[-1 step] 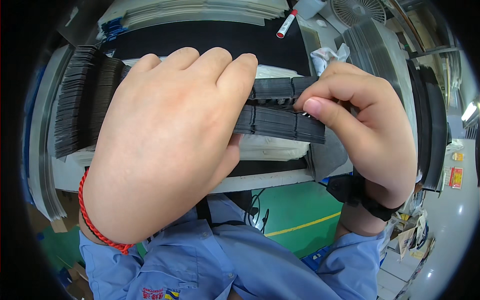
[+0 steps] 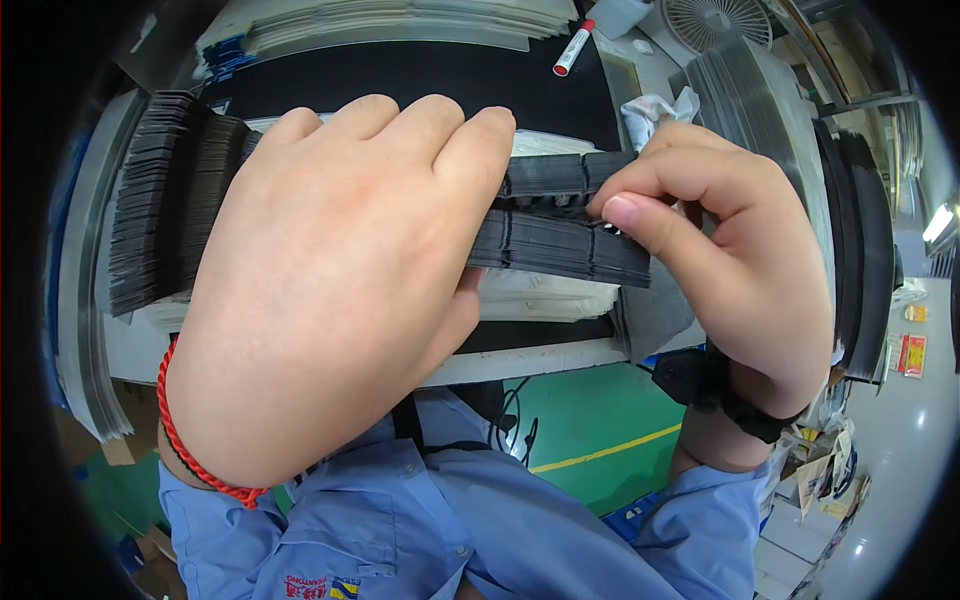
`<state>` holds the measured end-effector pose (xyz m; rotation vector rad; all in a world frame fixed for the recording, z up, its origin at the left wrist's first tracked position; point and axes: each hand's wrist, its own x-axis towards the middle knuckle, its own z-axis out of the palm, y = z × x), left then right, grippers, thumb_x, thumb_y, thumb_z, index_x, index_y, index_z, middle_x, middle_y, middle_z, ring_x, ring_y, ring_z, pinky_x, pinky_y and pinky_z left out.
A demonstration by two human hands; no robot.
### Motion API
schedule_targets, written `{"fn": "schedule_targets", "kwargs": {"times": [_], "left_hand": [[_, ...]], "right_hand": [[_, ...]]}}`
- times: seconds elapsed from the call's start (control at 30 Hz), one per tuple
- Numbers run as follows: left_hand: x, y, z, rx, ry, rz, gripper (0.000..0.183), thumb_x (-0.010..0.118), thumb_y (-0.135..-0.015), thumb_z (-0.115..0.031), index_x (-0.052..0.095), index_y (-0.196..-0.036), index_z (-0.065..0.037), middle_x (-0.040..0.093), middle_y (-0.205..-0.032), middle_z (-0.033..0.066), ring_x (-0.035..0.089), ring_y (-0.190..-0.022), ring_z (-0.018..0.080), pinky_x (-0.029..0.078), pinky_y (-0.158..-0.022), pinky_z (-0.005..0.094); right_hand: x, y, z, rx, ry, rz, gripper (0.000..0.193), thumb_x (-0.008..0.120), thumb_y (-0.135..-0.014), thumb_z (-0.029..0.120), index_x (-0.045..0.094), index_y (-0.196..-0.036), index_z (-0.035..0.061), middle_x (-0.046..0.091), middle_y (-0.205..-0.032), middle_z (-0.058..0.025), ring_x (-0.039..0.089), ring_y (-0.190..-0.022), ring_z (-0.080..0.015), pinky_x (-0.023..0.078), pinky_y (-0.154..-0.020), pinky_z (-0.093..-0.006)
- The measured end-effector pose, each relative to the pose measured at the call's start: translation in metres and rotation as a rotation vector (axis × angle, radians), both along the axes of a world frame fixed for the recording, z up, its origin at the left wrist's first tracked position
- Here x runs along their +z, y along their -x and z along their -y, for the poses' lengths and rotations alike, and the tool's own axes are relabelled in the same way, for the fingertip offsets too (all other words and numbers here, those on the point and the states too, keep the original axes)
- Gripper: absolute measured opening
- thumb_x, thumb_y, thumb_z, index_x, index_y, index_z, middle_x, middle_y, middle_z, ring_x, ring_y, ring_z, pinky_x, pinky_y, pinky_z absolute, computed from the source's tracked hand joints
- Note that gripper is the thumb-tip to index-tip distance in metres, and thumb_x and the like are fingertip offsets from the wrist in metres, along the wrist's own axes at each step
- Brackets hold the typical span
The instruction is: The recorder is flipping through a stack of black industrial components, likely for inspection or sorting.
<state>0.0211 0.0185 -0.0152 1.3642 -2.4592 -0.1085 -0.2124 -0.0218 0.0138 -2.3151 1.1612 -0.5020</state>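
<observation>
And here we are with both hands on the black bundle point(image 2: 570, 248), just off centre toward two o'clock, its layers packed into two rows with a dark gap between them and thin lines crossing each row. The left hand point(image 2: 350, 260), between nine and ten o'clock, lies back-up across it, fingers draped over the far side and thumb at the near side; it looks to us like a firm clasp, though the fingertips are hidden. Over between two and three o'clock, the right hand point(image 2: 710, 220) pinches thumb against forefinger at the gap, seemingly grasping the bundle near its three o'clock end; exactly what sits between those tips, we can't make out. So how far along are we? We'd call it mid-handling: the bundle is in hand, not set down, and its two rows stand apart at the gap. Below it we spot a white stack point(image 2: 540, 297); farther out, between nine and ten, a stack of dark sheets point(image 2: 150, 200) stands untouched, and whether those are finished or waiting we can't tell. Up between twelve and one, a red-capped marker point(image 2: 573, 48) lies idle, well apart from both hands.
</observation>
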Motion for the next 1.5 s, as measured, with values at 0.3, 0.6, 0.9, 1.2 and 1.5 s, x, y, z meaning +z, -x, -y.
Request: {"fn": "schedule_targets", "kwargs": {"times": [0.3,0.6,0.9,1.2,1.5], "left_hand": [[-0.001,0.000,0.002,0.006,0.006,0.003,0.073,0.078,-0.067,-0.011,0.055,-0.135,0.001,0.062,-0.112,0.0151,0.060,-0.103,0.0340,0.046,-0.091,0.0428],[-0.002,-0.001,0.000,0.007,0.027,0.000,0.073,0.078,-0.067,-0.011,0.055,-0.135,0.002,0.062,-0.112,0.0154,0.060,-0.103,0.0342,0.046,-0.091,0.0430],[-0.002,0.001,0.002,0.001,0.034,0.002,0.072,0.079,-0.068,-0.011,0.056,-0.134,0.001,0.062,-0.110,0.0146,0.060,-0.101,0.0335,0.046,-0.090,0.0425],[-0.002,0.000,0.001,0.005,0.037,0.009,0.071,0.079,-0.069,-0.012,0.056,-0.135,0.001,0.062,-0.111,0.0147,0.061,-0.102,0.0331,0.046,-0.090,0.0418],[-0.002,0.000,0.002,0.012,0.032,0.014,0.071,0.079,-0.069,-0.011,0.056,-0.135,0.001,0.062,-0.110,0.0146,0.061,-0.101,0.0327,0.046,-0.090,0.0415]], "right_hand": [[-0.006,-0.004,-0.011,-0.085,0.272,0.003,0.010,0.077,-0.082,0.003,0.072,-0.091,0.0013,0.063,-0.077,-0.0014,0.052,-0.069,-0.0109,0.035,-0.063,-0.0257],[-0.004,-0.008,-0.024,-0.179,0.251,0.039,0.015,0.080,-0.079,0.000,0.069,-0.089,0.0006,0.071,-0.082,-0.0020,0.062,-0.073,-0.0085,0.040,-0.064,-0.0234],[0.002,0.004,-0.013,-0.126,-0.115,0.138,0.014,0.075,-0.086,-0.003,0.065,-0.096,-0.0034,0.072,-0.090,-0.0086,0.073,-0.088,-0.0151,0.054,-0.080,-0.0253],[0.002,0.002,-0.002,-0.164,-0.325,0.268,0.015,0.075,-0.088,-0.004,0.065,-0.099,-0.0032,0.074,-0.092,-0.0084,0.073,-0.090,-0.0130,0.055,-0.081,-0.0234],[0.000,0.001,0.002,-0.159,-0.294,0.245,0.014,0.074,-0.089,-0.002,0.067,-0.101,-0.0028,0.074,-0.091,-0.0063,0.071,-0.088,-0.0112,0.054,-0.079,-0.0227]]}}
